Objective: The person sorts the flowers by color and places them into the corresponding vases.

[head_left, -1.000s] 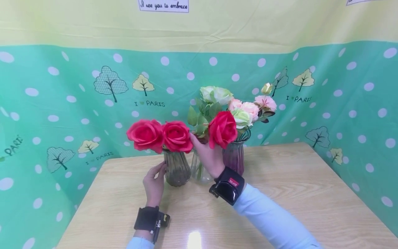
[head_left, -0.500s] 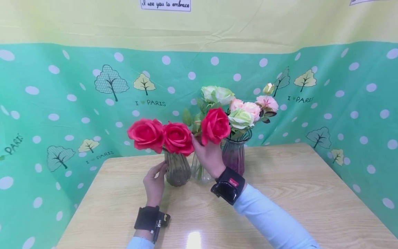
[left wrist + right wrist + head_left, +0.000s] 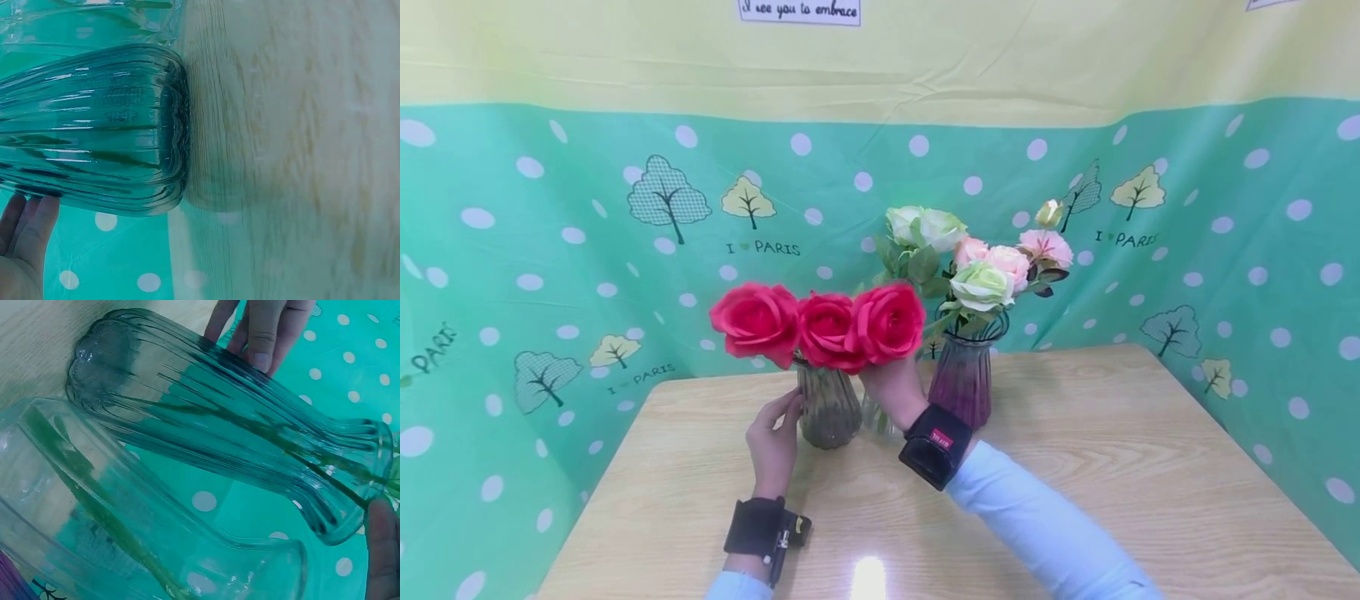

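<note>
Two red roses (image 3: 756, 321) stand in a grey ribbed glass vase (image 3: 829, 408); stems show through its glass in the right wrist view. My left hand (image 3: 772, 442) touches the vase's left side with its fingertips. In the left wrist view, those fingers (image 3: 34, 234) extend to the glass. My right hand (image 3: 895, 392) is below a third red rose (image 3: 891, 323) and pinches its stem, though the bloom mostly covers the grip. One right fingertip (image 3: 381, 528) is by the grey vase's rim. A clear vase (image 3: 150, 506) with a green stem stands beside it.
A purple-tinted vase (image 3: 962, 383) stands right of my right hand, holding pink and pale green roses (image 3: 983, 285). White-green roses (image 3: 925, 227) rise behind the hand. The wooden table (image 3: 1075, 467) meets a green dotted cloth (image 3: 820, 175) at the back.
The third red rose has moved left, up against the other two, and my right hand has shifted slightly left with it. The left hand and grey vase have stayed put.
</note>
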A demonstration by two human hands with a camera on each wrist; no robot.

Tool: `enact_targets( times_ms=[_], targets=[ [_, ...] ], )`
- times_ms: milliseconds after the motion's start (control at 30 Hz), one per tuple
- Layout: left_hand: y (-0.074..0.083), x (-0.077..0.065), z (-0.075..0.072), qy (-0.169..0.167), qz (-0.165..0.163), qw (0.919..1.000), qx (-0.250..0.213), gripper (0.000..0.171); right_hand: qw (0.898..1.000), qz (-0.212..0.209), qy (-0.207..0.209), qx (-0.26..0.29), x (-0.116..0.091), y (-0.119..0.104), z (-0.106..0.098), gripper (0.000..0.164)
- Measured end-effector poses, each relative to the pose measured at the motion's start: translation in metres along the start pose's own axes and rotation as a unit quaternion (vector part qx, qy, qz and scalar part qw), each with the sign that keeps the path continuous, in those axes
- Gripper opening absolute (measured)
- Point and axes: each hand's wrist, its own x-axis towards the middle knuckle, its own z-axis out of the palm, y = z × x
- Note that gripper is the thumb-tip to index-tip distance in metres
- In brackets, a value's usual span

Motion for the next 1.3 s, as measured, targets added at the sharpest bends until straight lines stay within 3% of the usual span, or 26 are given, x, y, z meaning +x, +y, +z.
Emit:
enact_targets(
  times_ms=[167,533,633,800,1000,1200,1300],
  targets=[
    [0.001,-0.001,0.000,-0.002,-0.008,1.0000,0.001,0.021,0.999,-0.005,0.003,0.031,-0.001,0.006,0.006,0.031],
    [0.003,0.000,0.001,-0.009,-0.031,0.9995,0.000,0.024,1.000,0.003,-0.016,0.013,0.000,0.015,0.013,0.031],
    [0.002,0.001,0.002,-0.011,-0.028,0.9995,-0.002,0.025,0.997,0.029,-0.024,0.061,0.002,0.015,0.014,0.035],
    [0.001,0.002,0.002,-0.008,-0.015,0.9998,-0.005,0.023,0.985,0.074,-0.044,0.149,0.004,0.015,0.014,0.038],
    [-0.001,0.003,0.003,-0.005,-0.016,0.9999,-0.002,0.023,0.991,0.072,-0.072,0.083,-0.002,0.017,0.009,0.010],
    [-0.003,0.002,0.002,0.005,-0.004,1.0000,-0.005,0.020,0.983,0.107,-0.101,0.110,-0.011,0.015,-0.003,0.015],
    [-0.004,0.001,0.002,0.010,-0.001,0.9999,-0.002,0.020,0.985,0.101,-0.114,0.081,-0.019,0.015,-0.011,0.016]
  ],
)
